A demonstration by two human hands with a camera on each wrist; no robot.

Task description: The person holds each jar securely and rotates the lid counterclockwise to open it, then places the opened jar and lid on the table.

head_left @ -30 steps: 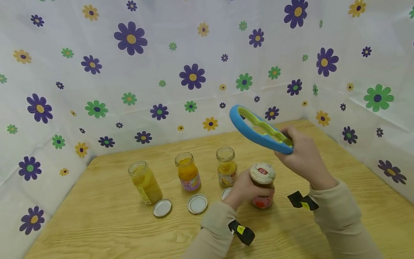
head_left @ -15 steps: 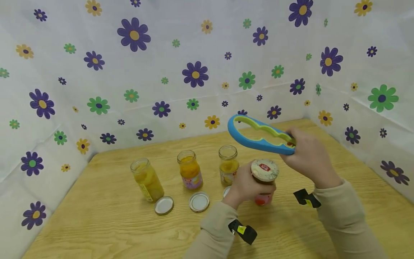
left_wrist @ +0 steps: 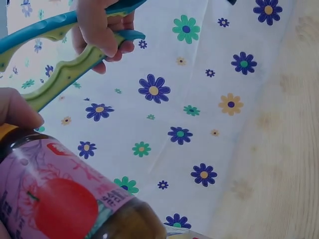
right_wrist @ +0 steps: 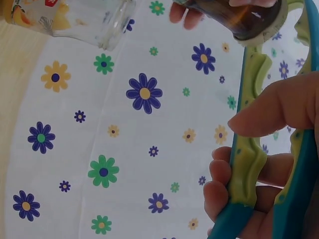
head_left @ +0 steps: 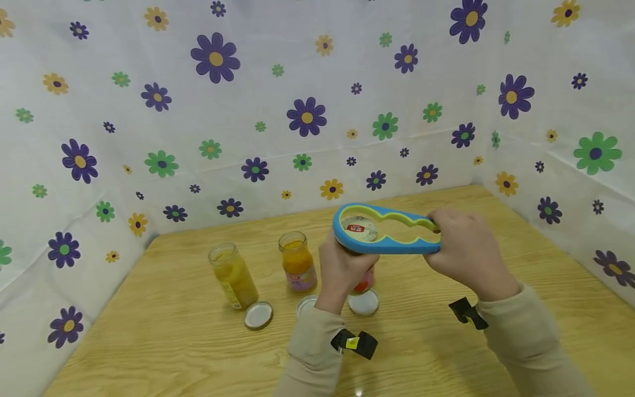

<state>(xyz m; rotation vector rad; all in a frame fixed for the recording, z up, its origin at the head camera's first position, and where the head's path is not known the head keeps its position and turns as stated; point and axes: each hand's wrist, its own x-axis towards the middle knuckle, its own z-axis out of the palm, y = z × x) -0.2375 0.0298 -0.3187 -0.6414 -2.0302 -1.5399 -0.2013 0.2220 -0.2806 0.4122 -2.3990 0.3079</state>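
Observation:
My left hand (head_left: pixel 342 270) grips a closed jar (left_wrist: pixel 65 199) with a pink label and a red fruit picture, raised off the table. Its pale patterned lid (head_left: pixel 361 228) shows through the wide end of a blue and green jar opener (head_left: pixel 392 248). My right hand (head_left: pixel 466 251) grips the opener's narrow end, fingers curled round both arms in the right wrist view. Whether the opener touches the lid, I cannot tell. In the head view, most of the jar is hidden behind my left hand and the opener.
Uncapped jars of yellow fruit stand to the left: a tall one (head_left: pixel 233 278) and a shorter one (head_left: pixel 299 267). Another open glass jar (right_wrist: pixel 75 22) appears in the right wrist view. Loose lids (head_left: pixel 258 315) lie before them on the wooden table (head_left: pixel 173 331). Flowered cloth (head_left: pixel 268 110) hangs behind.
My left hand has lifted the jar and carried it leftward. My right hand has brought the opener down and left, levelling it so its wide loop now frames the lid.

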